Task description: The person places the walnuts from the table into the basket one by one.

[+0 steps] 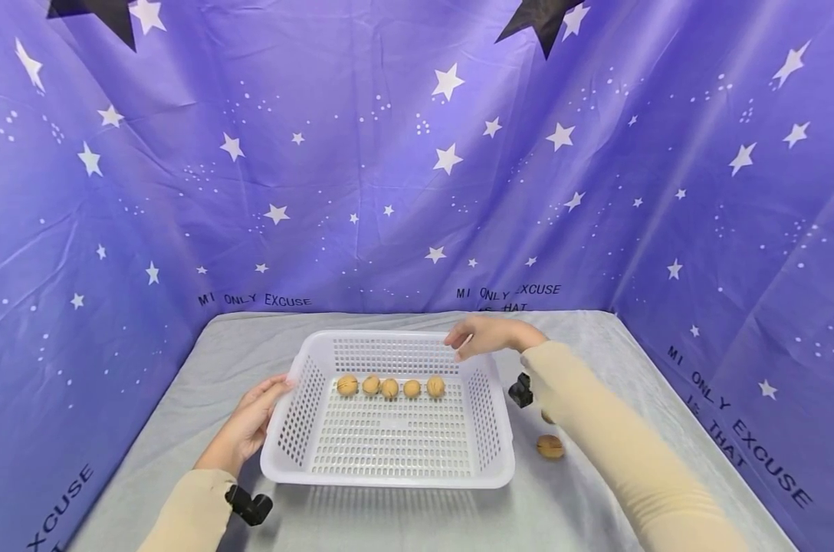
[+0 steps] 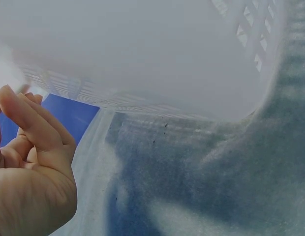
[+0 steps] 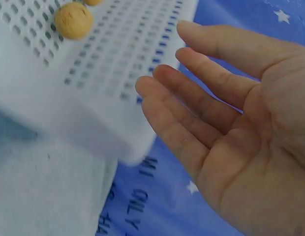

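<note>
A white plastic basket (image 1: 389, 484) with slotted walls and floor stands in the middle of the head view. Several walnuts (image 1: 389, 389) lie in a row across it, towards its far side. My left hand (image 1: 253, 418) holds the basket's left rim between thumb and fingers. Above the far right corner is my right hand (image 1: 489, 335), its fingers loosely bent and nothing between them. In the right wrist view, its fingers (image 3: 182, 132) are spread beside the rim, and a walnut (image 3: 74, 21) shows inside the basket.
On the grey cloth-covered table (image 1: 182, 429), a walnut (image 1: 549, 446) lies right of the basket. Another walnut (image 1: 547, 416) is partly hidden by the right sleeve (image 1: 617, 452). A purple star-printed curtain (image 1: 389, 153) encloses the table at the back and both sides.
</note>
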### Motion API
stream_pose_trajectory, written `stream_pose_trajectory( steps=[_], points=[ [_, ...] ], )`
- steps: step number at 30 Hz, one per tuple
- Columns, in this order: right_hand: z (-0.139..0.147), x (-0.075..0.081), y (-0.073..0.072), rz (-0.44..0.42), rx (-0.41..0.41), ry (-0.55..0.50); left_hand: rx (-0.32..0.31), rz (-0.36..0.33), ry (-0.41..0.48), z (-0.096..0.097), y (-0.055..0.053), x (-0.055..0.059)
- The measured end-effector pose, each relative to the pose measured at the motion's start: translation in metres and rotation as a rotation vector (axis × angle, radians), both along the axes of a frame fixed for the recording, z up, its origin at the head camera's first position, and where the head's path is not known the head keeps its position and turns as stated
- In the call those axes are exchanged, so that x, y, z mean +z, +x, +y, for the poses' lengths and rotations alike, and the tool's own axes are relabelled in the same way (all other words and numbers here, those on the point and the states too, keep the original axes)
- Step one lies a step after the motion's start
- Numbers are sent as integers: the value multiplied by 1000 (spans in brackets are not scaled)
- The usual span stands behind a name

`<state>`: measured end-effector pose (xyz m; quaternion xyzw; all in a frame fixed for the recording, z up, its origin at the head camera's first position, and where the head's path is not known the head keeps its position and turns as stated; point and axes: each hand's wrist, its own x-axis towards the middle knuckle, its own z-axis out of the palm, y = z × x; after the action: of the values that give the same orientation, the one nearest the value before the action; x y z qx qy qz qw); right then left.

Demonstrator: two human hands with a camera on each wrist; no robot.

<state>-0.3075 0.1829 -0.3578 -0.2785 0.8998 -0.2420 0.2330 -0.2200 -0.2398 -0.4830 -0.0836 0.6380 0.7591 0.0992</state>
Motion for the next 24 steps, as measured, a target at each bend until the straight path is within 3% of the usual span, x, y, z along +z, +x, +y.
stream_pose_trajectory(
  steps=[6, 14, 19, 24],
  points=[
    [32, 7, 3, 10, -12, -67, 0, -8, 4, -1, 0, 3],
    [78, 5, 9, 10, -77, -106, -10, 2, 4, 0, 0, 2],
    [106, -7, 13, -9, -132, -125, 0, 3, 2, 0, 1, 1],
    [135, -34, 18, -113, -223, -177, -1, 4, -7, 0, 1, 0]
  ],
)
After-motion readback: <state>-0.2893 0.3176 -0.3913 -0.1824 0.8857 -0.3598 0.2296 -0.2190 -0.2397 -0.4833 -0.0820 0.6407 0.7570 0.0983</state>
